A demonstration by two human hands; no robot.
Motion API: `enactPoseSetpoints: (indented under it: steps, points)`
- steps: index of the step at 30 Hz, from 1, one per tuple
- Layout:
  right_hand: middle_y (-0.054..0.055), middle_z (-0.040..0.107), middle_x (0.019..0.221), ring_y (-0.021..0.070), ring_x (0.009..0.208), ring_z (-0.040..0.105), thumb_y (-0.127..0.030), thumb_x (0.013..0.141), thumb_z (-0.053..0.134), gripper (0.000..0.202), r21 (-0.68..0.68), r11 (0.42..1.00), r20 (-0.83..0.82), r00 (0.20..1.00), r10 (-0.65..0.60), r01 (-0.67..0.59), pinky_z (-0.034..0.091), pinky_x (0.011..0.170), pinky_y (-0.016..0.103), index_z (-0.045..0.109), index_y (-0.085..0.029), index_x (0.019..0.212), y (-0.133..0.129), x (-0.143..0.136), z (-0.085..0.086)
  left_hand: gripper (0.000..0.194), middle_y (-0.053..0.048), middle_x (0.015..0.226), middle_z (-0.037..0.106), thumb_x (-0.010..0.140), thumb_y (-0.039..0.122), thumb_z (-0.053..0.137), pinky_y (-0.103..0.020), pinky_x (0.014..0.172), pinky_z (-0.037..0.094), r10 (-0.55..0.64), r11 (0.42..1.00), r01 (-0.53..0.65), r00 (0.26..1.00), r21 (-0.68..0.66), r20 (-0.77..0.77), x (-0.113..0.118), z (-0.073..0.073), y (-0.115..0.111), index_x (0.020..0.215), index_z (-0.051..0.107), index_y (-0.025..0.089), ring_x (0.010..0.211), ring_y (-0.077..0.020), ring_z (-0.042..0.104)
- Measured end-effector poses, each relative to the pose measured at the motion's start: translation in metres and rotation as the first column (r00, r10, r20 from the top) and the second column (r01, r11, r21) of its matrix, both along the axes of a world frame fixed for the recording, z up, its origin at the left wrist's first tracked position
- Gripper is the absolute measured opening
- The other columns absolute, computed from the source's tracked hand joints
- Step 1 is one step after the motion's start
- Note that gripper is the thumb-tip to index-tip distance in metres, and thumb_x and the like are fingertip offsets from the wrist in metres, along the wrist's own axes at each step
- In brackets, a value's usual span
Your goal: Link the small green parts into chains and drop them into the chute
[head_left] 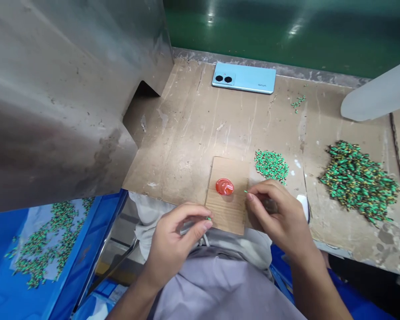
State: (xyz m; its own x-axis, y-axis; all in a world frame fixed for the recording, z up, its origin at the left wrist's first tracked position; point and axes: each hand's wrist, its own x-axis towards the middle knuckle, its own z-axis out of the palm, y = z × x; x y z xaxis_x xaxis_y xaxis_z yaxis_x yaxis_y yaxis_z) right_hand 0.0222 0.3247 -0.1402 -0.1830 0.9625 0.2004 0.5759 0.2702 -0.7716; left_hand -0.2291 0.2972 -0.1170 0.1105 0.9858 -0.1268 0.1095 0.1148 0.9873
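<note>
At the lower left of the cardboard piece [228, 218], my left hand [182, 238] pinches a small green part [208, 218] between thumb and fingertip. On the cardboard's right side, my right hand [280, 213] holds another tiny green piece [246, 191] at its fingertips. Between the hands, a small round red dish [224, 187] with glossy red contents rests on the cardboard. Just beyond my right hand lies a small pile of green parts [271, 166]. A larger heap of green and dark parts [360, 182] spreads farther right.
A light blue phone [245, 79] lies at the table's back. A metal housing [70, 98] fills the left side. A white cylinder [376, 95] stands at the right. Green parts cover a sheet in a blue tray [6, 289] at the lower left.
</note>
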Motion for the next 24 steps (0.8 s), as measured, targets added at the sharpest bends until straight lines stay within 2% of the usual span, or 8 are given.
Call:
enactPoseSetpoints:
  steps: [3, 5, 9, 13, 17, 20, 22, 24]
  points:
    - [0.002, 0.065, 0.092, 0.0173, 0.083, 0.059, -0.017, 0.11, 0.061, 0.009, -0.005, 0.999, 0.15, 0.988, 0.048, -0.047, 0.047, 0.075, 0.032, 0.061, -0.022, 0.102, 0.0, 0.016, 0.001, 0.021, -0.001, 0.102, 0.083, 0.097, 0.004, 0.075, -0.014, 0.093, 0.06, -0.084, 0.954, 0.138, 0.976, 0.265, -0.203, 0.005, -0.002, 0.0, 0.108, 0.079, 0.021, 0.097, -0.0113, 0.08]
    - [0.002, 0.064, 0.092, 0.0184, 0.084, 0.059, -0.017, 0.11, 0.061, 0.01, -0.003, 0.997, 0.19, 0.979, 0.075, -0.076, 0.046, 0.076, 0.033, 0.06, -0.022, 0.102, 0.0, 0.021, -0.001, 0.023, -0.005, 0.105, 0.082, 0.098, 0.0, 0.071, -0.018, 0.095, 0.06, -0.12, 0.905, 0.224, 0.95, 0.361, -0.287, 0.01, -0.006, 0.0, 0.112, 0.076, 0.018, 0.1, -0.0139, 0.079]
    - [0.003, 0.064, 0.094, 0.0217, 0.088, 0.061, -0.016, 0.108, 0.062, 0.008, 0.02, 0.993, 0.233, 0.966, 0.108, -0.116, 0.046, 0.079, 0.037, 0.061, -0.021, 0.102, -0.001, 0.023, -0.008, 0.025, -0.007, 0.106, 0.081, 0.099, -0.001, 0.067, -0.025, 0.094, 0.06, -0.143, 0.866, 0.309, 0.906, 0.394, -0.398, 0.017, -0.014, 0.0, 0.115, 0.073, 0.016, 0.1, -0.0172, 0.078]
    - [0.003, 0.063, 0.092, 0.0219, 0.087, 0.06, -0.016, 0.107, 0.061, 0.009, 0.024, 0.993, 0.236, 0.966, 0.106, -0.115, 0.046, 0.078, 0.038, 0.061, -0.021, 0.1, 0.001, 0.024, -0.01, 0.023, -0.007, 0.104, 0.081, 0.1, -0.001, 0.066, -0.026, 0.092, 0.059, -0.143, 0.865, 0.32, 0.896, 0.388, -0.42, 0.02, -0.017, 0.001, 0.114, 0.073, 0.015, 0.099, -0.0179, 0.077]
    - [0.0, 0.062, 0.09, 0.0168, 0.081, 0.058, -0.015, 0.107, 0.063, 0.012, 0.006, 0.997, 0.099, 0.992, 0.075, -0.076, 0.046, 0.071, 0.031, 0.061, -0.022, 0.099, -0.001, 0.022, 0.002, 0.019, -0.006, 0.102, 0.083, 0.098, 0.003, 0.073, -0.023, 0.09, 0.06, -0.108, 0.925, 0.202, 0.952, 0.321, -0.286, 0.021, -0.013, 0.0, 0.11, 0.078, 0.016, 0.096, -0.0162, 0.079]
    - [-0.001, 0.061, 0.09, 0.0146, 0.08, 0.057, -0.012, 0.107, 0.062, 0.013, -0.037, 0.996, -0.104, 0.992, 0.077, -0.081, 0.047, 0.069, 0.028, 0.061, -0.024, 0.101, -0.01, 0.01, 0.018, 0.015, -0.002, 0.098, 0.086, 0.094, 0.009, 0.081, -0.019, 0.084, 0.063, -0.081, 0.995, 0.081, 0.997, 0.06, 0.006, 0.022, -0.005, -0.002, 0.103, 0.082, 0.021, 0.09, -0.0142, 0.081]
    - [-0.001, 0.061, 0.09, 0.0144, 0.081, 0.058, -0.011, 0.108, 0.061, 0.014, -0.074, 0.986, -0.228, 0.965, 0.131, -0.151, 0.048, 0.07, 0.027, 0.062, -0.024, 0.103, -0.016, -0.002, 0.028, 0.011, -0.002, 0.096, 0.086, 0.092, 0.014, 0.086, -0.019, 0.079, 0.065, -0.045, 0.994, 0.067, 0.972, -0.091, 0.231, 0.023, 0.0, -0.001, 0.098, 0.084, 0.023, 0.088, -0.0152, 0.082]
    - [0.0, 0.061, 0.091, 0.0143, 0.081, 0.059, -0.012, 0.108, 0.06, 0.014, -0.113, 0.967, -0.322, 0.929, 0.184, -0.23, 0.049, 0.069, 0.026, 0.062, -0.024, 0.103, -0.021, -0.014, 0.035, 0.011, -0.002, 0.092, 0.085, 0.086, 0.015, 0.091, -0.017, 0.074, 0.065, -0.005, 0.99, 0.055, 0.939, -0.133, 0.344, 0.024, 0.004, -0.001, 0.093, 0.086, 0.023, 0.084, -0.0144, 0.081]
